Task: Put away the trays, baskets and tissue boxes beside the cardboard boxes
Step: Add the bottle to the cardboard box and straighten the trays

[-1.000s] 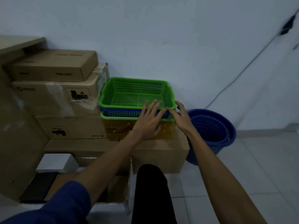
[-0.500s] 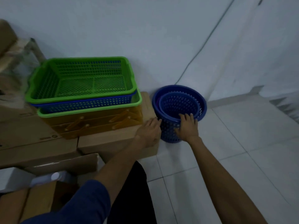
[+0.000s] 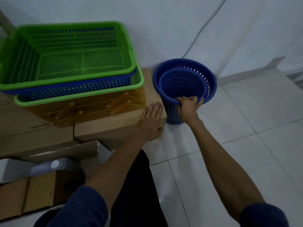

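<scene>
Right hand point(image 3: 188, 106) gripping near rim of inner blue round basket point(image 3: 183, 86), fingers curling over edge, thumb outside. Inner basket nesting inside outer blue round basket point(image 3: 213, 82); both standing upright on tiled floor point(image 3: 246, 153), mouths facing up, just beside cardboard box point(image 3: 114, 130), near wall. Left hand point(image 3: 151, 119) lying flat on box's top corner, fingers straight, holding nothing. Hands staying apart. Green tray point(image 3: 82, 63), blue tray point(image 3: 73, 89) and second green tray point(image 3: 78, 96) sitting nested on amber organiser point(image 3: 91, 108) atop box, long axes running along wall.
</scene>
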